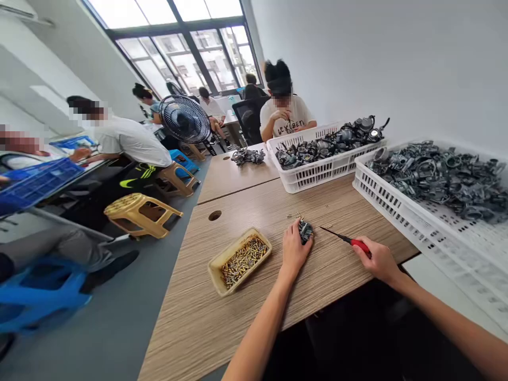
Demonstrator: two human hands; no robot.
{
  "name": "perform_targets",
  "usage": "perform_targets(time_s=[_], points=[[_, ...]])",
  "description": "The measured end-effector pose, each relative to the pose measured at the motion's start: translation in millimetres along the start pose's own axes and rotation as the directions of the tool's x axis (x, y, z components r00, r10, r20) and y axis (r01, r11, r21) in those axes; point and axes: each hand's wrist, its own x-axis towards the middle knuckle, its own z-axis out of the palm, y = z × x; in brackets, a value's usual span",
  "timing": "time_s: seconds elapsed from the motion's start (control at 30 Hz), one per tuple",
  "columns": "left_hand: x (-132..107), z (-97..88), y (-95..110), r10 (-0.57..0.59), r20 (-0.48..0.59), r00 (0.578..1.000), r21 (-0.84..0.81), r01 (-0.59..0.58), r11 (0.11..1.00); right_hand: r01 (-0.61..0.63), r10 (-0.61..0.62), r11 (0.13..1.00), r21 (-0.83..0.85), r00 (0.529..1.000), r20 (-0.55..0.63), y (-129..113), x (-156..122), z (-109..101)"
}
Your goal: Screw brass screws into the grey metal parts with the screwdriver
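Note:
My left hand (294,247) is closed around a small grey metal part (305,230) resting on the wooden table (257,211). My right hand (377,259) grips the red handle of a screwdriver (346,239), whose thin dark shaft points left toward the part, its tip a short way from it. A beige tray (217,263) full of small screws sits left of my left hand. A few loose screws lie on the table just beyond the part.
Two white baskets (317,172) (416,222) heaped with grey metal parts stand at the right and far side. A person sits across the table; others work at the left. Yellow stools (138,211), a blue stool (39,296) and a fan (184,119) fill the aisle.

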Motion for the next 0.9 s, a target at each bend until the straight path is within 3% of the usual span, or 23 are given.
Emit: perform_targets(time_s=[0.2, 0.3, 0.4, 0.53, 0.6, 0.73, 0.9], points=[[-0.4, -3.8, 5.6, 0.01, 0.059, 0.998, 0.036, -0.012, 0.999, -0.014, 0.02, 0.945, -0.327, 1.0, 0.016, -11.0, 11.4, 6.9], [-2.0, -5.5, 7.8, 0.041, 0.09, 0.995, 0.035, -0.044, 0.998, -0.064, 0.089, 0.921, -0.384, 0.995, 0.045, -21.5, 21.1, 10.7], [-2.5, -6.1, 8.1, 0.057, 0.106, 0.993, 0.013, -0.058, 0.998, -0.146, 0.155, 0.951, -0.272, 0.988, 0.01, -25.2, 29.0, 11.4], [-0.3, -4.4, 5.0, 0.047, 0.084, 0.995, -0.046, -0.043, 0.998, -0.081, 0.083, 0.996, 0.038, 0.995, -0.06, -17.7, 27.1, 6.1], [1.7, -3.0, 3.8, 0.036, 0.07, 0.997, -0.078, -0.03, 0.997, -0.07, 0.075, 0.995, 0.071, 0.994, -0.076, -12.5, 21.8, 2.5], [4.7, -1.9, 5.9, 0.023, 0.065, 0.998, -0.13, -0.015, 0.991, -0.114, 0.11, 0.987, -0.113, 0.993, -0.043, -8.3, 14.9, 0.5], [4.8, -6.5, 10.7, 0.083, 0.115, 0.99, -0.157, -0.064, 0.985, -0.079, 0.066, 0.942, -0.327, 0.996, -0.053, -17.4, 24.4, 10.5]])
